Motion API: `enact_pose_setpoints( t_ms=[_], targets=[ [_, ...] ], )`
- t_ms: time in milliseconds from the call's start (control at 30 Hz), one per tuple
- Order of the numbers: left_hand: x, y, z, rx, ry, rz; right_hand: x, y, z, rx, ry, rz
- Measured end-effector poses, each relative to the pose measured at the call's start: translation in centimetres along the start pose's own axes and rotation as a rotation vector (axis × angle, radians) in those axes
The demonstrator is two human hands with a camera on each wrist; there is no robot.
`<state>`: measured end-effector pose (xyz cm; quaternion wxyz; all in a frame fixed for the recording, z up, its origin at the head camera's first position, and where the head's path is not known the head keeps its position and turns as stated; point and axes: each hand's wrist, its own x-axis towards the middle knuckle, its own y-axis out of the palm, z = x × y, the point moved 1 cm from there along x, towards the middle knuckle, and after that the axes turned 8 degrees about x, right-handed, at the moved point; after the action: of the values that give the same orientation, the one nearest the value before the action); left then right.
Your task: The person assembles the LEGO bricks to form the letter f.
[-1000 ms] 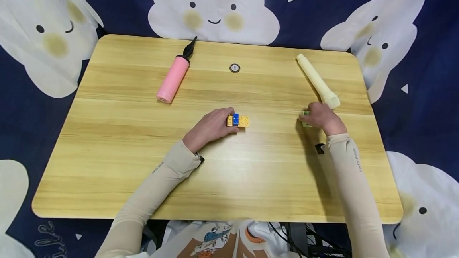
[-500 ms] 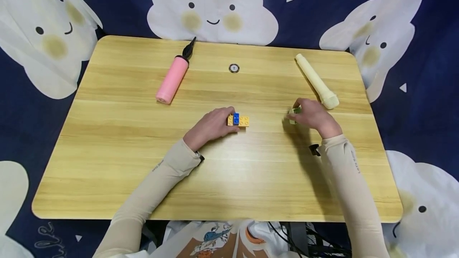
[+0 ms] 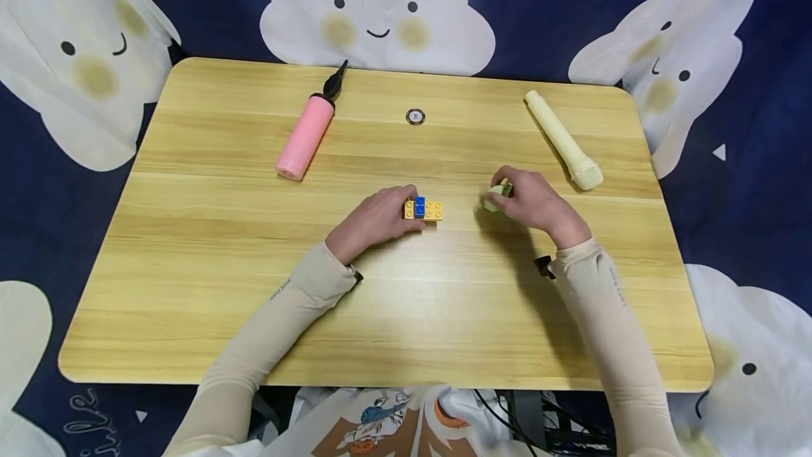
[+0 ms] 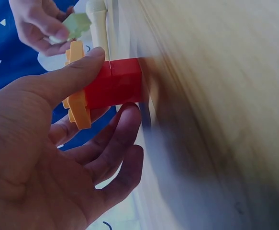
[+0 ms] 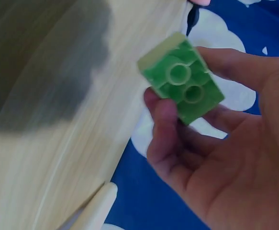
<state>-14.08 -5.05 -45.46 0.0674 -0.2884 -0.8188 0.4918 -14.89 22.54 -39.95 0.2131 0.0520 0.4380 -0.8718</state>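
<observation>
Near the table's middle, my left hand (image 3: 374,218) holds a stack of toy building bricks from the side. The stack has red bricks (image 4: 122,81) at the bottom, a yellow brick (image 3: 434,211) across them and a small blue brick (image 3: 420,207) on top. In the left wrist view the thumb lies along one side and fingertips touch the other; the red base is right at the tabletop. To the right, my right hand (image 3: 536,199) pinches a light green brick (image 5: 184,84) between thumb and fingers. In the right wrist view its hollow underside with two round tubes shows.
A pink hand pump (image 3: 307,138) with a black nozzle lies at the back left. A small round black-and-white disc (image 3: 415,116) is at the back middle. A pale yellow microphone-shaped thing (image 3: 561,136) lies behind my right hand on the wooden table (image 3: 190,231).
My right hand has picked up the green brick, carried it left towards the stack and tilted it. The left hand has stayed on the stack.
</observation>
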Motion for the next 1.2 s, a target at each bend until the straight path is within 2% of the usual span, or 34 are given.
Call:
enact_pose_setpoints(
  t_ms=[133,400,867,1200],
  targets=[
    [-0.1,0.0,0.0,0.001,0.003,-0.004,0.1,0.9,1.2,0.034,-0.098,-0.067],
    [-0.1,0.1,0.1,-0.007,0.013,-0.012,0.2,2.0,3.1,0.054,-0.212,-0.174],
    [0.0,0.0,0.2,-0.034,0.036,-0.031,0.1,4.3,5.1,0.155,-0.535,-0.261],
    [-0.2,0.1,0.3,-0.03,0.051,-0.053,0.4,6.6,4.9,0.151,-0.686,-0.298]
  ],
)
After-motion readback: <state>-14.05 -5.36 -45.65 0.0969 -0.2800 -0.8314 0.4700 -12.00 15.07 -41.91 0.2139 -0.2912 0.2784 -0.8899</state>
